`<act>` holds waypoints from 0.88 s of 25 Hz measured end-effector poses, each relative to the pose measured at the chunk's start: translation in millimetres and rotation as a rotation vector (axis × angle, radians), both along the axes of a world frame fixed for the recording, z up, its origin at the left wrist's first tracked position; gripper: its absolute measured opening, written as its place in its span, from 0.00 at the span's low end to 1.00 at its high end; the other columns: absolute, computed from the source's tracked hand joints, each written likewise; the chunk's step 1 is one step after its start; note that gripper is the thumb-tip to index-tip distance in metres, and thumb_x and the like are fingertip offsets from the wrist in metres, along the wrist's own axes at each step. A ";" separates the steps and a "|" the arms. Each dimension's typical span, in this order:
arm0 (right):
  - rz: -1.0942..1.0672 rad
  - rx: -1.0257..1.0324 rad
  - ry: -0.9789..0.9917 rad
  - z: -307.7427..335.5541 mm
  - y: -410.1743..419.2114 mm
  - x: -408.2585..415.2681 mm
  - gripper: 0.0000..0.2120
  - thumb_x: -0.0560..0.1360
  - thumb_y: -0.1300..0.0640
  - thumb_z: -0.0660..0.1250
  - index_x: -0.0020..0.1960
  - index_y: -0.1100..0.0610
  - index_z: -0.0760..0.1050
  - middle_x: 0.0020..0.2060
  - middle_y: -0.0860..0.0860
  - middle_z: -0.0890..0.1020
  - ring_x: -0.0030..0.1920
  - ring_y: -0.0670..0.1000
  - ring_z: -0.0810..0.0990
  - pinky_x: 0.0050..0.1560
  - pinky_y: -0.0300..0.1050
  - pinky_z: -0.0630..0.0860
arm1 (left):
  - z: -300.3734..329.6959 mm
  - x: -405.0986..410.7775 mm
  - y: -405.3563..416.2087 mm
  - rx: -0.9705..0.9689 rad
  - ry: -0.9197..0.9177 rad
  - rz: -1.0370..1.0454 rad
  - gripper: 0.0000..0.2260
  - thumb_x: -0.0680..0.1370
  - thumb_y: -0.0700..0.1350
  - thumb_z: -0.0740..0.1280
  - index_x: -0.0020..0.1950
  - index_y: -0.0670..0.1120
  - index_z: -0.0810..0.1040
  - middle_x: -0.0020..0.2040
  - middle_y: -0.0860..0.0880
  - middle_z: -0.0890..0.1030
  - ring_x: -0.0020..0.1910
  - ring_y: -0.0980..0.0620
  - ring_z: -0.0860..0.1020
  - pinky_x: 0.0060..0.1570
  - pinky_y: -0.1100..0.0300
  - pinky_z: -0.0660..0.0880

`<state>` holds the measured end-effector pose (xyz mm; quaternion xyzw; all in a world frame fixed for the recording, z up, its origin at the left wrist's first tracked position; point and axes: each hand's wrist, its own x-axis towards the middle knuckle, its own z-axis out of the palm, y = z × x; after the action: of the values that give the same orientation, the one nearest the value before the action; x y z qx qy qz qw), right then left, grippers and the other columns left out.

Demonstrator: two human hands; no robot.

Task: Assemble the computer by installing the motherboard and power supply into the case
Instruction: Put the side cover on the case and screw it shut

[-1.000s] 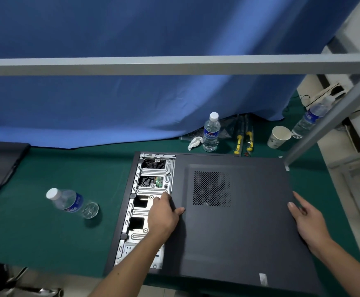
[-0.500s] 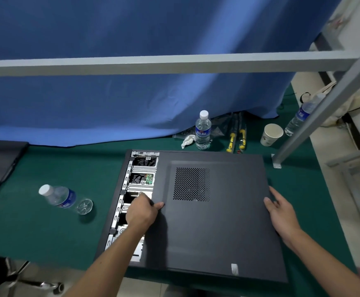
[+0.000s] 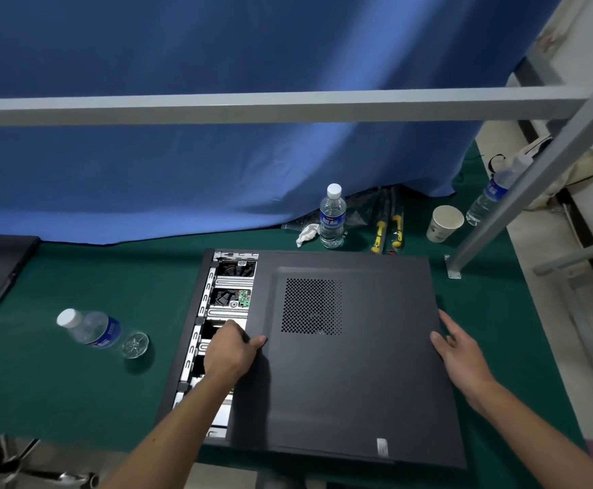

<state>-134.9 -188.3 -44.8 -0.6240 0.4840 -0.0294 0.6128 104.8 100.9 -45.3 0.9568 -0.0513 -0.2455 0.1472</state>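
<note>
My left hand (image 3: 231, 351) grips the left edge of the flat black metal side panel (image 3: 351, 365). My right hand (image 3: 459, 351) lies open on its right edge. I should slide it level along the black computer case (image 3: 196, 330).

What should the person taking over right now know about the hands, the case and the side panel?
Left hand: grips the side panel at its left edge.
Right hand: open, fingers against the panel's right edge.
Case lies flat on the green table; the panel covers most of it, leaving a strip of the interior exposed on the left.
Done: cannot tell whether motherboard and power supply are in; the panel hides them.
Left: seat the panel.
</note>
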 end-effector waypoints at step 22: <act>-0.090 0.003 0.034 5.9 6.1 7.2 0.24 0.83 0.61 0.60 0.76 0.46 0.64 0.56 0.50 0.83 0.55 0.49 0.82 0.58 0.46 0.75 | -5.5 16.7 11.5 -0.039 0.046 -0.112 0.16 0.77 0.56 0.70 0.48 0.43 0.75 0.42 0.49 0.77 0.48 0.45 0.79 0.43 0.57 0.68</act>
<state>-127.7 -182.3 -38.9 -0.6010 0.5219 -0.0459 0.6036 121.5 112.4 -50.8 0.9436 -0.1060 -0.2740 0.1528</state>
